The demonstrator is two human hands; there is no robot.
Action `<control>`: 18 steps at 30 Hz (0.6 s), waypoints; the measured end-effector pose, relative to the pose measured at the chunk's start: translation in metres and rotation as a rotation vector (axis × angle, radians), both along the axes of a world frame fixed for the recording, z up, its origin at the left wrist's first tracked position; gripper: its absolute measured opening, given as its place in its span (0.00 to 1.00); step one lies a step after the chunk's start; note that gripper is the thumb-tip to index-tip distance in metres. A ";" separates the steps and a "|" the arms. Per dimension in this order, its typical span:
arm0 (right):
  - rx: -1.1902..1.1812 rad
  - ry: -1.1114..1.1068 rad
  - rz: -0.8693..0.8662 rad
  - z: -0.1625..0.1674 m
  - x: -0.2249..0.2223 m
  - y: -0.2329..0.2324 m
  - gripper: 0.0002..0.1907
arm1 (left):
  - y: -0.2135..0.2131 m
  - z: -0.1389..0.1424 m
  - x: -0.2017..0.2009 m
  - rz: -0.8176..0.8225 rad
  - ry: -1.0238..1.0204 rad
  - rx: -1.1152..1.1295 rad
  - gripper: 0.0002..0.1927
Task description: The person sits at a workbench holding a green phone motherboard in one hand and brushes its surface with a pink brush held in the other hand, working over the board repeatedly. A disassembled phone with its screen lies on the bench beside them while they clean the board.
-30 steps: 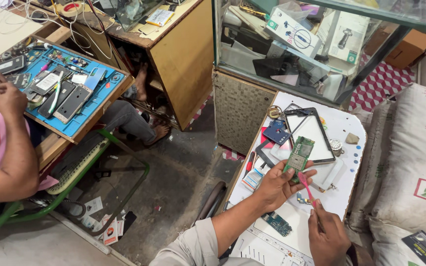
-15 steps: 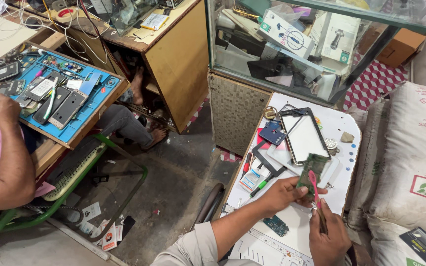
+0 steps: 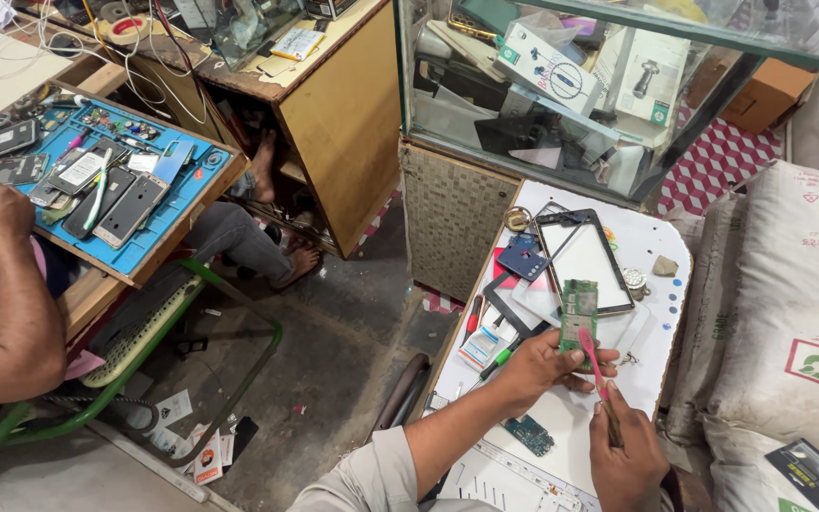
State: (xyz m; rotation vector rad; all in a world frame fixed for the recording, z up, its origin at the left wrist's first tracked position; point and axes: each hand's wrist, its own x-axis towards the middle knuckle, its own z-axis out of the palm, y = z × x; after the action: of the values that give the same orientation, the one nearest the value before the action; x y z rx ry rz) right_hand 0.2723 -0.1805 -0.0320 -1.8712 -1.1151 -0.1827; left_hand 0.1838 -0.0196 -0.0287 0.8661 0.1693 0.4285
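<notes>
**Green board held over the white table**

The green circuit board [image 3: 578, 318] is standing upright between the fingertips of the left hand [image 3: 540, 365], above the white table [image 3: 661, 332]. The right hand [image 3: 626, 453] is gripping a pink tool [image 3: 591, 358], its tip touching the board's lower edge. A phone screen frame [image 3: 583, 259] is lying just behind.
</notes>
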 end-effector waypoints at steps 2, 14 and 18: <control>0.010 -0.015 0.023 0.001 0.002 0.000 0.22 | 0.001 0.003 0.002 0.027 -0.003 -0.042 0.23; -0.094 0.031 0.006 0.018 0.034 -0.013 0.21 | -0.007 -0.001 0.043 0.138 -0.049 -0.183 0.26; -0.058 0.032 0.037 0.019 0.044 -0.018 0.21 | -0.009 -0.004 0.054 0.143 -0.096 -0.226 0.28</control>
State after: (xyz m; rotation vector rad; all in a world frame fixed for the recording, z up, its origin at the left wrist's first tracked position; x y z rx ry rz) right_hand 0.3163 -0.1984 -0.0131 -1.8970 -1.1430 -0.0994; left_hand 0.2381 -0.0287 -0.0329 0.6125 0.1875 0.5718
